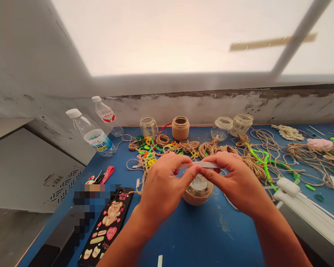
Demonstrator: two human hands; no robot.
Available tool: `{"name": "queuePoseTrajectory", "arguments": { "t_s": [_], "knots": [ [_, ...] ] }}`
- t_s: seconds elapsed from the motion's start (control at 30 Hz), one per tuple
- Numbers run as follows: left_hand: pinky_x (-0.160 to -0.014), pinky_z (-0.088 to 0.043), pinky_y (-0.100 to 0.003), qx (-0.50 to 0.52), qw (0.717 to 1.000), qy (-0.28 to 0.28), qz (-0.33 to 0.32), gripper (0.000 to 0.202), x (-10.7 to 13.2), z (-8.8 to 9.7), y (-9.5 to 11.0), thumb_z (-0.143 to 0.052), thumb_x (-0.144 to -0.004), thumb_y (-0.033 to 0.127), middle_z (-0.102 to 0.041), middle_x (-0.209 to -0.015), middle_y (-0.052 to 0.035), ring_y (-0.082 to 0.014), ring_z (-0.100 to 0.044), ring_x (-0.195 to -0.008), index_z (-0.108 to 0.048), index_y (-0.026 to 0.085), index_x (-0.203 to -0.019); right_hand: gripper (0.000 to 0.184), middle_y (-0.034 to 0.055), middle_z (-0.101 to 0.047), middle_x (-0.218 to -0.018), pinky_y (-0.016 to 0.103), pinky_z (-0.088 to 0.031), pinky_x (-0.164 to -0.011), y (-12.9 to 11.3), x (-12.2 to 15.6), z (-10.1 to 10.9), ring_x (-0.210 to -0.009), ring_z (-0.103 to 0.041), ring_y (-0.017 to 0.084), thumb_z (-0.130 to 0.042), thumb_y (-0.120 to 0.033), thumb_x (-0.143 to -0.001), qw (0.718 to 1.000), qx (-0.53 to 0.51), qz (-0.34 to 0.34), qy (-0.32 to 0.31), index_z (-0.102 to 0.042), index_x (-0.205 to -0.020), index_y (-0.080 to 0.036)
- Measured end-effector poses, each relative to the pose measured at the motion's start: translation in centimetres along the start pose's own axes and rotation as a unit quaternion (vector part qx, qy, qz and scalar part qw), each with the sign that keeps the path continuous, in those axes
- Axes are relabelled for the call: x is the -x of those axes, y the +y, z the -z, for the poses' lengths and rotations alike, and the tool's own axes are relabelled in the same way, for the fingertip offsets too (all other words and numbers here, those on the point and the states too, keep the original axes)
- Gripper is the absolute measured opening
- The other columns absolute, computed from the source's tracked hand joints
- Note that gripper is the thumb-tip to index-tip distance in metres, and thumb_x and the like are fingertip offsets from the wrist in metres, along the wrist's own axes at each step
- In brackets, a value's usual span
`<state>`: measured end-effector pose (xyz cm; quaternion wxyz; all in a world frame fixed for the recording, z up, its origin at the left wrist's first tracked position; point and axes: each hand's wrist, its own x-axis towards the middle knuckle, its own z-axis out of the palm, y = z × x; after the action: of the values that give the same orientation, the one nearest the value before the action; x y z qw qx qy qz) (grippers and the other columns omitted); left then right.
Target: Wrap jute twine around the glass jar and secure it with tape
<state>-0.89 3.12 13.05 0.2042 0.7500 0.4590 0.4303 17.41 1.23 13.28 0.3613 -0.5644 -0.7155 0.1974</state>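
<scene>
Between both hands runs a short white strip of tape [204,164], pinched at its two ends. My left hand [167,178] is closed on the left end, thumb and fingers pressed together. My right hand [233,178] grips the right end the same way, and the thumb tips meet near the middle. Just below the hands, a jar wrapped in twine [197,196] stands upside down on the blue table [200,237], its glass base facing up and partly covered by my fingers.
Behind lie bundles of jute twine [208,148] and coloured pipe cleaners [147,159]. A wrapped jar [180,129] and clear jars [222,128] line the wall. Bottles [93,135] and a phone [108,226] are left; a white metal-and-plastic device [308,215] is right.
</scene>
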Motion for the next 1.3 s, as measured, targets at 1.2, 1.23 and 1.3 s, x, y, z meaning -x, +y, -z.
{"name": "queuePoseTrajectory", "arguments": {
  "t_s": [1.2,1.23,1.3],
  "knots": [
    [-0.057,-0.039,-0.024,0.111,0.976,0.108,-0.150,0.012,1.0,-1.0,1.0,-0.063,-0.084,0.009,-0.057,-0.063,0.0035,-0.0096,-0.044,-0.057,-0.064,0.020,-0.078,0.018,-0.0027,-0.061,-0.067,0.026,-0.041,-0.061,0.9,-0.8,0.1,-0.065,-0.051,0.015,-0.066,-0.041,-0.080,0.925,-0.314,-0.169,0.131,-0.069,-0.075,-0.023],
    [-0.055,-0.039,-0.023,0.168,0.976,0.099,-0.099,0.010,0.8,-0.8,0.9,-0.064,-0.084,0.011,-0.058,-0.064,0.0035,-0.0089,-0.045,-0.057,-0.065,0.020,-0.079,0.019,-0.0031,-0.059,-0.067,0.025,-0.041,-0.062,2.2,-1.3,0.4,-0.065,-0.050,0.014,-0.065,-0.041,-0.079,0.917,-0.320,-0.188,0.147,-0.068,-0.072,-0.023],
    [-0.052,-0.039,-0.020,0.282,0.957,0.073,-0.002,0.005,0.4,-0.5,0.7,-0.067,-0.084,0.017,-0.060,-0.069,0.0030,-0.0077,-0.047,-0.058,-0.069,0.021,-0.086,0.021,-0.0041,-0.053,-0.061,0.026,-0.039,-0.060,4.8,-2.3,0.9,-0.061,-0.046,0.013,-0.064,-0.040,-0.076,0.917,-0.305,-0.218,0.136,-0.061,-0.063,-0.022]
  ]
}}
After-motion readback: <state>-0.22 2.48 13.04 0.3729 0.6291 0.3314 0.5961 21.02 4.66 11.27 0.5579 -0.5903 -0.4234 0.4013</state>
